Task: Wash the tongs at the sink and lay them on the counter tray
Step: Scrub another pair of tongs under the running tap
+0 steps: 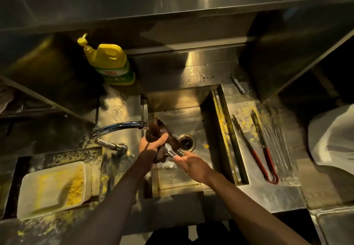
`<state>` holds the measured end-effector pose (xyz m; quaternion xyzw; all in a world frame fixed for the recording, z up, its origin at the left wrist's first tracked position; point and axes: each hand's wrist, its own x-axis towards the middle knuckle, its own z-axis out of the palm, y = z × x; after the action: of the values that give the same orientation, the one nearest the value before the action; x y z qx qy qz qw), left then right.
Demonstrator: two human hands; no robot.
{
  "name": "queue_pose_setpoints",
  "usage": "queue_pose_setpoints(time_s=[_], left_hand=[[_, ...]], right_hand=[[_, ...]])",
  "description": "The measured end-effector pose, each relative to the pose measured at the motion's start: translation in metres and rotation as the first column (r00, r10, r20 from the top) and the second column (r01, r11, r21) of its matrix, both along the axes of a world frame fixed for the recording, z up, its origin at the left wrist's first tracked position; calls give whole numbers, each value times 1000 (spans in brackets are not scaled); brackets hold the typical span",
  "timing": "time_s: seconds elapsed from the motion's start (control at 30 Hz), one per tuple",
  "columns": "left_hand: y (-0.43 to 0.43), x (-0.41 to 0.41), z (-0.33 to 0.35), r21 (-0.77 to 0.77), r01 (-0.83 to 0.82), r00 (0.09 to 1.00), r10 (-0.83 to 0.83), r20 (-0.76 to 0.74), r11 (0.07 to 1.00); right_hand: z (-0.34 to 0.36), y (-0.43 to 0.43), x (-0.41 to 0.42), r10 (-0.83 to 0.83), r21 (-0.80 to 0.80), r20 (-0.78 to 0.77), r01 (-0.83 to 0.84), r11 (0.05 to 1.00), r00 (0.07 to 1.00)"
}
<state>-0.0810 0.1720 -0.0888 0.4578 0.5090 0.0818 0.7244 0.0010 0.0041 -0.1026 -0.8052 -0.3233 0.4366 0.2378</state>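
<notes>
Blurring together: hands point(168, 152), cloth point(155, 131), tongs point(173, 153).
</notes>
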Motion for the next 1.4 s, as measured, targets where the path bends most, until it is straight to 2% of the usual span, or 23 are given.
queue_pose_setpoints(time_s=[0.07,0.13,0.17,0.23,0.27,0.3,0.33,0.4,0.47,0.5,0.53,0.6,0.63,0.7,0.8,0.83,0.93,0.97,1.03,1.1,1.17,1.3,1.4], left_hand=[[4,4,-1,39,-35,999,35,-11,999],[-5,14,1,-143,-170,984,176,31,975],[-7,15,3,-179,-183,981,191,26,967],[3,12,-4,-132,-35,999,38,25,991],[11,10,-6,-45,89,996,-88,6,995],[20,5,-10,24,208,978,-207,-14,978],[23,2,-12,53,241,970,-240,-24,969],[17,1,-10,16,131,991,-131,8,991],[3,5,-9,-168,-55,992,73,102,984],[2,2,-9,-204,-55,988,83,127,977],[7,1,-5,-194,7,995,13,101,981],[22,2,-4,-69,192,981,-190,33,979],[28,2,-3,-37,225,974,-223,33,974],[29,6,-2,-30,166,985,-164,58,986],[15,11,-3,-245,18,995,5,96,969],[16,9,-2,-239,56,995,-35,92,969],[33,3,-4,-27,289,957,-288,14,957],[35,3,-6,19,304,953,-304,-6,952],[25,5,-3,-10,199,979,-198,43,980],[13,9,-4,-153,78,993,-63,99,985],[12,9,-4,-241,73,995,-54,85,968],[29,3,-14,-11,280,960,-279,22,960],[21,3,-20,-84,151,988,-149,37,985]], right_hand=[[0,8,2,-36,-9,60,36,999,998],[-2,19,-2,-15,-9,94,16,1000,995],[-4,23,-6,13,-17,80,-12,1000,997],[-4,19,-1,-7,-47,10,8,999,1000],[-9,13,4,-13,-57,-1,13,998,1000],[-11,7,10,16,-67,31,-14,998,999],[-10,7,14,10,-67,35,-7,998,999],[-7,15,15,-4,-70,30,7,998,1000],[-7,25,7,-46,-44,24,48,998,999],[-5,28,5,-71,-49,12,71,996,997],[-3,27,7,-64,-62,3,64,996,998],[3,19,20,14,-94,32,-11,996,999],[6,17,26,49,-110,51,-43,993,997],[9,23,32,59,-99,64,-53,994,996],[10,35,25,5,-66,10,-4,998,1000],[11,34,27,31,-68,19,-29,997,999],[11,22,50,186,-150,64,-175,973,980],[12,20,58,209,-168,77,-194,967,975],[14,24,59,180,-155,60,-169,973,982],[12,29,46,75,-107,-32,-78,991,997],[9,26,36,24,-90,-87,-31,995,996],[6,11,62,215,-174,105,-195,965,971],[8,9,73,202,-180,155,-173,968,967]])
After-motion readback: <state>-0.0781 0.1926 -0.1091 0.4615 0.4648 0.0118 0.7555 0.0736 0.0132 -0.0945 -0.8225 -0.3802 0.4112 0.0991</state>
